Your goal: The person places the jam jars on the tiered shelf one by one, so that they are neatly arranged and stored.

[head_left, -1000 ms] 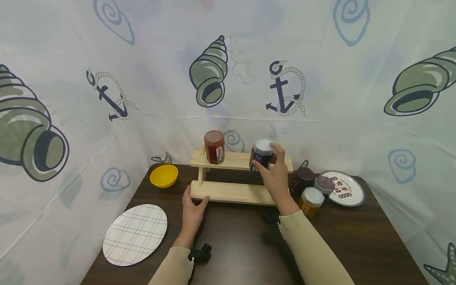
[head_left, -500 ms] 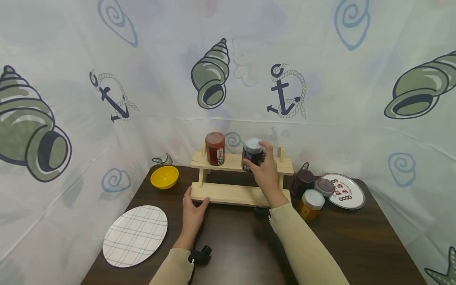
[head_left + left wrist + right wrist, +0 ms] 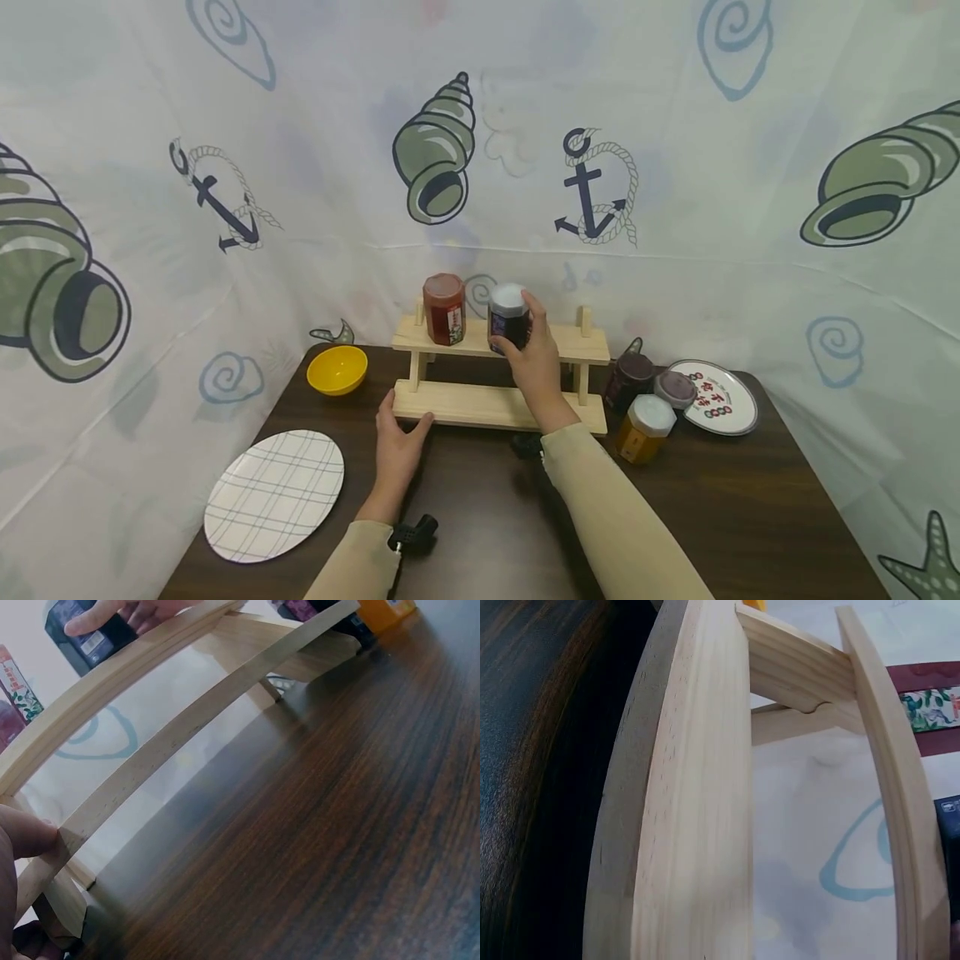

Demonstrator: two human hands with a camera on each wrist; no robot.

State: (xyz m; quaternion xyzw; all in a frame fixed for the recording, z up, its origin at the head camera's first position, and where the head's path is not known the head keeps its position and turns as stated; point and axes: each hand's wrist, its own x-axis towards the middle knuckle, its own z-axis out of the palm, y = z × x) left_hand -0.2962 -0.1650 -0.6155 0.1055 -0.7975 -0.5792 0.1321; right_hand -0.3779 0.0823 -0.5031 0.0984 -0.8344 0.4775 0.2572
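Note:
A two-tier wooden shelf (image 3: 487,405) stands at the back of the dark table. My left hand (image 3: 399,446) grips its lower board at the left end; in the left wrist view the thumb (image 3: 28,832) lies against the board's front edge. On the upper tier, at the left, stands a red octagonal jar (image 3: 444,310) with a label. Just right of that jar, my right hand (image 3: 538,367) holds a dark jar with a white lid (image 3: 508,321) upright at the upper board. Its fingers wrap the right side, and the jar's base overlaps the board in the head view.
Right of the shelf stand a dark jar (image 3: 630,379), a jar with a purplish lid (image 3: 676,389) and an amber jar with a white lid (image 3: 645,429). Behind them lies a printed plate (image 3: 738,404). At left are a yellow bowl (image 3: 337,371) and a checked plate (image 3: 273,496).
My right hand has carried the dark jar leftward along the upper tier, closer to the red jar. My left hand has stayed on the shelf's left end.

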